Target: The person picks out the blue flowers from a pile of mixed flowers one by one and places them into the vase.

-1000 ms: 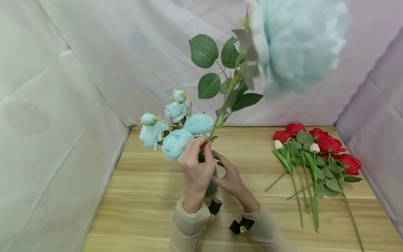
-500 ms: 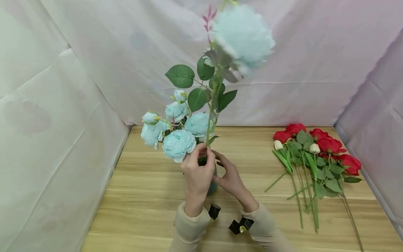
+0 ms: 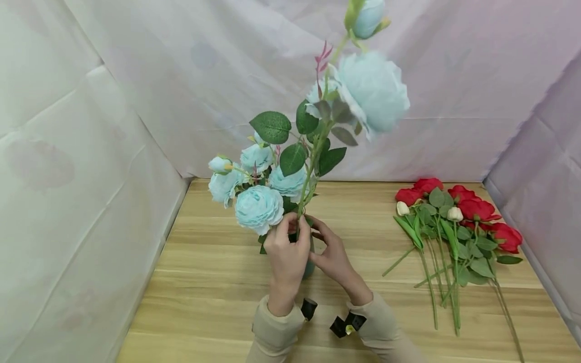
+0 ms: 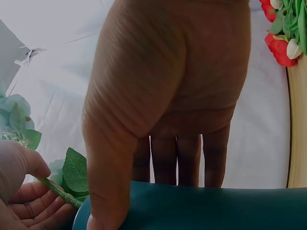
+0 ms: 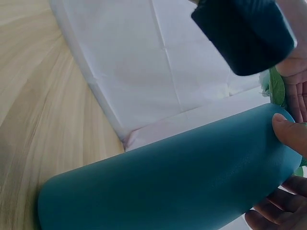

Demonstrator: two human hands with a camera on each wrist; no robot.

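Note:
A long stem of pale blue peonies point(image 3: 374, 93), with green leaves and a bud, stands tilted right in the head view. My left hand point(image 3: 286, 254) pinches this stem point(image 4: 60, 192) between thumb and fingertips, just above the vase's mouth. Its lower end is hidden there. My right hand point(image 3: 337, 259) grips the upright teal vase point(image 5: 168, 167) near the rim, thumb on one side and fingers on the other. In the left wrist view the right hand's palm point(image 4: 163, 96) shows large. Another spray of blue peonies point(image 3: 258, 206) leans out to the left.
On the right of the wooden table point(image 3: 209, 282) lie several red flowers point(image 3: 474, 209) and white tulips point(image 3: 454, 214) with their stems. Pale cloth point(image 3: 181, 101) hangs behind and at both sides. A black wrist camera point(image 3: 308, 308) sits on the left sleeve.
The held peony stem has come lower, its big bloom dropping from the upper right. My left hand has moved slightly down toward the vase. My right hand has stayed on the vase.

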